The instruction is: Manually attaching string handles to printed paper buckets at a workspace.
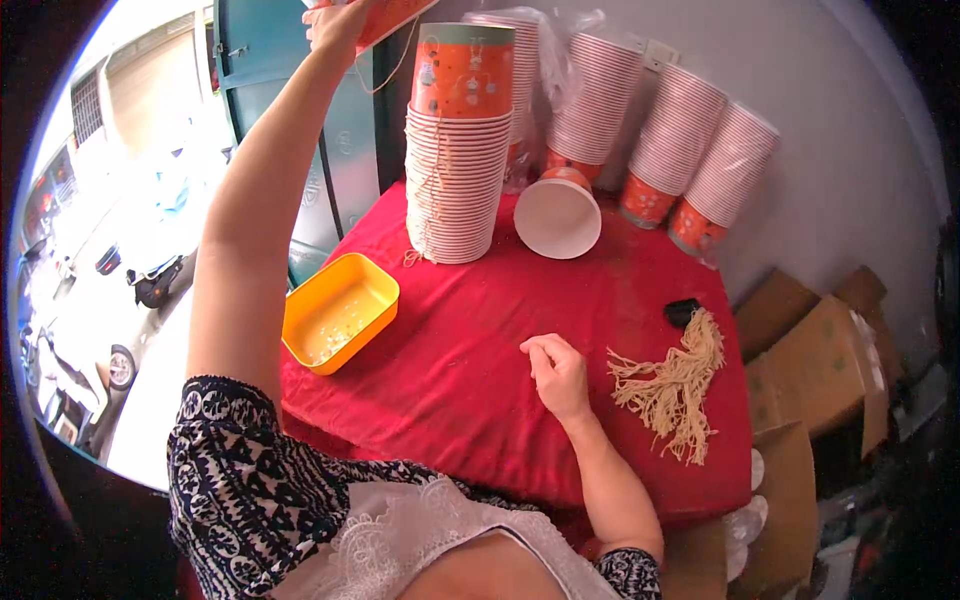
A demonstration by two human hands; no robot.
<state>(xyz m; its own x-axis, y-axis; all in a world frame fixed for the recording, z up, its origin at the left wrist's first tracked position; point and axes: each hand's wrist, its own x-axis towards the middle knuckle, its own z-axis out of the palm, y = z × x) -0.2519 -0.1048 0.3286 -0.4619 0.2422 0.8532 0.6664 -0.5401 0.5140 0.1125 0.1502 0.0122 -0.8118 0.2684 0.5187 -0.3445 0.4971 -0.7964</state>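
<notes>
My left hand [338, 22] is raised at the top edge, its fingers on an orange paper bucket [392, 16] that is partly cut off; a thin string hangs from the bucket. Just below and to the right rises a tall stack of upside-down paper buckets [458, 185], with cords dangling down its side. Over the red cloth, my right hand [558, 375] is closed with its fingers curled together; whatever they may hold cannot be made out. Beside it on the right lies a bundle of beige cords [680, 375] with a black piece [682, 312] at one end.
A yellow plastic bin [375, 325] with small pale bits stands on the red-covered table [450, 400] at left. One bucket [558, 220] lies mouth toward me. More nested stacks [675, 130] lean on the wall. Cardboard boxes [815, 370] flank the right side.
</notes>
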